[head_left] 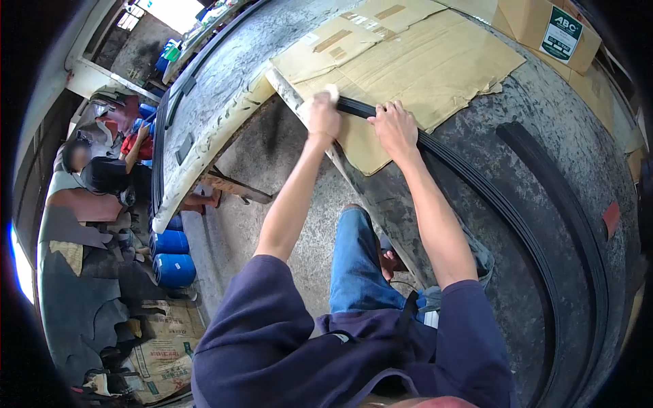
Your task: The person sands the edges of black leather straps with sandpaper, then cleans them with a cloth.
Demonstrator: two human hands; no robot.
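Note:
A bundle of long black strips (493, 194) lies over the worktable, curving from the cardboard down to the lower right. My right hand (394, 128) presses its fingers around the bundle near its far end, on the edge of the cardboard sheet (435, 61). At the tip of the strips is my left hand (322, 119), smeared by motion, with its fingers closed on a small whitish thing (331, 92). What that thing is cannot be made out, and the hand partly hides the strip ends.
A second set of black strips (558, 173) lies to the right, near a reddish scrap (611, 221). Cardboard boxes (544, 30) stand at the back right. On the left, a person (112, 173) sits beside blue rolls (170, 255) and dark sheet scraps (78, 292).

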